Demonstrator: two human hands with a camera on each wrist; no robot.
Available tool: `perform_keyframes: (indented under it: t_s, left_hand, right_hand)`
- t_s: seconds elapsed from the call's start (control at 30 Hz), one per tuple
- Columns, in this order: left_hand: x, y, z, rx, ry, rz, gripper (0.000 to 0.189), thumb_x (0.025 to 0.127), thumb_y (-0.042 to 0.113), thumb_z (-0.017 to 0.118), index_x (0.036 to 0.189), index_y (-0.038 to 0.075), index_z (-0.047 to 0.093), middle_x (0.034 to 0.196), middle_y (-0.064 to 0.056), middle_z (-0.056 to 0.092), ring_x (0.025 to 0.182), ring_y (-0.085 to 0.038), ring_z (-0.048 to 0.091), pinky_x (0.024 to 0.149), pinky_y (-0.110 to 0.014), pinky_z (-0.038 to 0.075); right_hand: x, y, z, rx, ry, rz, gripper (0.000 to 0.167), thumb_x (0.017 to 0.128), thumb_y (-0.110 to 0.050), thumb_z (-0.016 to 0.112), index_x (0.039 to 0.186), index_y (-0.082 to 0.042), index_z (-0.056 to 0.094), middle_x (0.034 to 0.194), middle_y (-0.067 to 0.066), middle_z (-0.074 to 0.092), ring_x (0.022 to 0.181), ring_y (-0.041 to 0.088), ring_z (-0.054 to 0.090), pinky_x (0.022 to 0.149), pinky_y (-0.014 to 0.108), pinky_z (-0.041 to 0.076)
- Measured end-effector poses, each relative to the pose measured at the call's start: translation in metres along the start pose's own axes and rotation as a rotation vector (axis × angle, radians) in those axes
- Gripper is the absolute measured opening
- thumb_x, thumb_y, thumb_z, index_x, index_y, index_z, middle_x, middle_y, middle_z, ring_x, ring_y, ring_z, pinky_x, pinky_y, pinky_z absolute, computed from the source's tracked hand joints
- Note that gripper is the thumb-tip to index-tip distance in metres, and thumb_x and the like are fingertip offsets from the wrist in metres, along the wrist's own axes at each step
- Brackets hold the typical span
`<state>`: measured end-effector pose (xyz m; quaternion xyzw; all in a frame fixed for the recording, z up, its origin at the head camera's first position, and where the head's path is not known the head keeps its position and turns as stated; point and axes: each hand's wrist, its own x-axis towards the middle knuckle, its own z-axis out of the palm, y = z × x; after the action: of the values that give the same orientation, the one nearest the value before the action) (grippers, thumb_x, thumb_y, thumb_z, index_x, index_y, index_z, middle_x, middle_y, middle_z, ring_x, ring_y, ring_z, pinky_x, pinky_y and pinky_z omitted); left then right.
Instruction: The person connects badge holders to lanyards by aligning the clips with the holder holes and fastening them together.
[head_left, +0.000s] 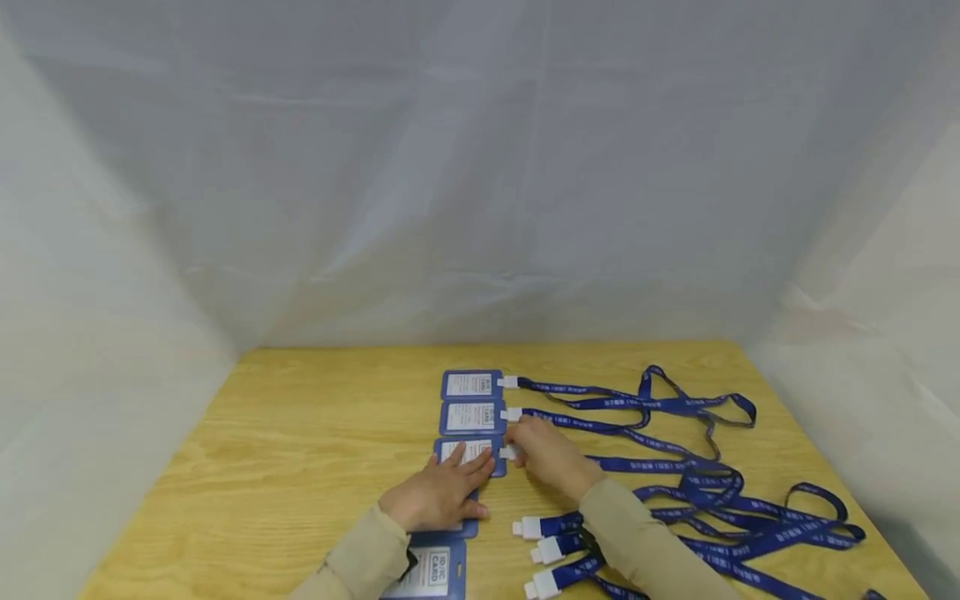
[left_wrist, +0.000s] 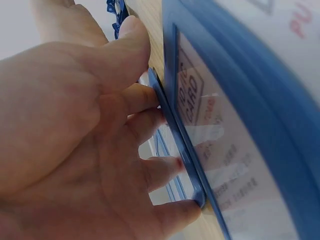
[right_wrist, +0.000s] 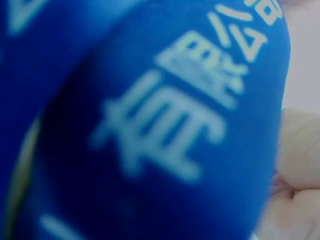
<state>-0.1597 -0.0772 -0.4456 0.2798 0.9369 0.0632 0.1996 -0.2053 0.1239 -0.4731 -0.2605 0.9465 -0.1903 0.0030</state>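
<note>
In the head view, my left hand (head_left: 435, 496) lies with fingers spread on a blue-framed badge holder (head_left: 498, 467), third from the back. In the left wrist view, the fingertips of my left hand (left_wrist: 85, 130) touch that holder. My right hand (head_left: 553, 460) pinches the white clip (head_left: 506, 452) at the holder's right end, with its blue lanyard (head_left: 630, 465) trailing right; the fingertips are partly hidden. Two holders behind, a far one (head_left: 471, 373) and a nearer one (head_left: 471, 431), have white clips at their ends. A blurred blue strap (right_wrist: 165, 125) covers most of the right wrist view.
Nearer me lie two more holders, one (head_left: 471, 529) partly under my left hand and one in front (head_left: 459, 575). Loose white clips (head_left: 531, 527) on blue lanyards lie beside my right forearm. Lanyard loops (head_left: 795, 525) overlap across the wooden table's (head_left: 300, 467) right side.
</note>
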Motion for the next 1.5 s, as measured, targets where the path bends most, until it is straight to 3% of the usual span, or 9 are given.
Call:
perform_keyframes:
  t_s: [0.23, 0.47, 0.73, 0.87, 0.97, 1.2, 1.33, 1.5]
  left_hand:
    - [-0.001, 0.000, -0.004, -0.015, -0.039, -0.032, 0.074, 0.097, 0.051, 0.057, 0.159, 0.019, 0.033, 0.168, 0.003, 0.023, 0.155, -0.036, 0.018, 0.121, -0.064, 0.022]
    - [-0.002, 0.002, -0.004, -0.014, -0.038, -0.031, 0.073, 0.097, 0.050, 0.057, 0.159, 0.019, 0.034, 0.168, 0.003, 0.023, 0.155, -0.034, 0.018, 0.122, -0.064, 0.022]
    - [0.000, 0.003, 0.001, 0.000, -0.028, -0.007, 0.073, 0.097, 0.055, 0.053, 0.158, 0.019, 0.035, 0.167, 0.004, 0.025, 0.154, -0.034, 0.021, 0.120, -0.065, 0.025]
    - [0.000, 0.003, 0.001, 0.010, -0.025, 0.003, 0.072, 0.098, 0.057, 0.050, 0.158, 0.019, 0.036, 0.167, 0.005, 0.027, 0.154, -0.034, 0.023, 0.120, -0.065, 0.026]
    - [0.001, 0.005, 0.001, -0.001, -0.015, 0.016, 0.073, 0.099, 0.059, 0.049, 0.158, 0.019, 0.036, 0.167, 0.004, 0.027, 0.154, -0.035, 0.022, 0.120, -0.064, 0.025]
    - [0.003, 0.005, 0.001, -0.003, 0.004, -0.005, 0.074, 0.099, 0.061, 0.048, 0.159, 0.020, 0.034, 0.167, 0.005, 0.024, 0.155, -0.033, 0.019, 0.122, -0.063, 0.021]
    - [0.005, 0.006, 0.000, 0.024, 0.029, -0.008, 0.075, 0.099, 0.062, 0.047, 0.159, 0.019, 0.034, 0.168, 0.004, 0.024, 0.155, -0.034, 0.019, 0.121, -0.064, 0.022]
    - [0.004, 0.008, -0.001, 0.035, 0.043, -0.027, 0.073, 0.099, 0.061, 0.048, 0.157, 0.018, 0.037, 0.167, 0.002, 0.028, 0.154, -0.035, 0.023, 0.120, -0.064, 0.025]
  right_hand:
    - [0.002, -0.008, 0.002, -0.050, -0.010, 0.009, 0.027, 0.081, 0.007, 0.074, 0.104, -0.006, 0.073, 0.092, 0.004, 0.065, 0.079, 0.014, 0.057, 0.082, 0.033, 0.057]
    - [0.000, -0.008, 0.003, -0.072, -0.014, 0.007, 0.020, 0.083, 0.005, 0.075, 0.098, -0.008, 0.072, 0.090, 0.003, 0.063, 0.078, 0.014, 0.055, 0.081, 0.033, 0.056]
    - [-0.007, -0.002, 0.000, 0.019, -0.036, 0.063, 0.025, 0.087, -0.004, 0.078, 0.111, -0.002, 0.074, 0.102, 0.008, 0.070, 0.092, 0.020, 0.064, 0.090, 0.039, 0.057]
    - [-0.007, 0.002, -0.014, 0.110, -0.035, 0.111, 0.034, 0.091, -0.016, 0.076, 0.120, 0.000, 0.071, 0.110, 0.013, 0.072, 0.102, 0.027, 0.067, 0.093, 0.044, 0.057]
    - [-0.012, 0.005, -0.031, 0.131, 0.012, 0.143, 0.036, 0.094, -0.016, 0.073, 0.126, -0.001, 0.069, 0.113, 0.014, 0.072, 0.099, 0.025, 0.067, 0.089, 0.044, 0.058]
    - [-0.033, 0.001, -0.070, 0.079, 0.084, 0.097, 0.023, 0.097, -0.006, 0.067, 0.119, -0.005, 0.073, 0.112, 0.010, 0.073, 0.095, 0.020, 0.068, 0.083, 0.037, 0.060]
    - [-0.043, -0.006, -0.076, 0.079, 0.052, 0.072, 0.020, 0.095, -0.008, 0.071, 0.114, -0.004, 0.074, 0.107, 0.008, 0.073, 0.091, 0.018, 0.067, 0.080, 0.035, 0.059]
    - [-0.056, -0.019, -0.065, 0.082, -0.050, 0.011, 0.020, 0.091, -0.009, 0.075, 0.110, -0.003, 0.075, 0.103, 0.007, 0.073, 0.093, 0.022, 0.067, 0.082, 0.040, 0.058]
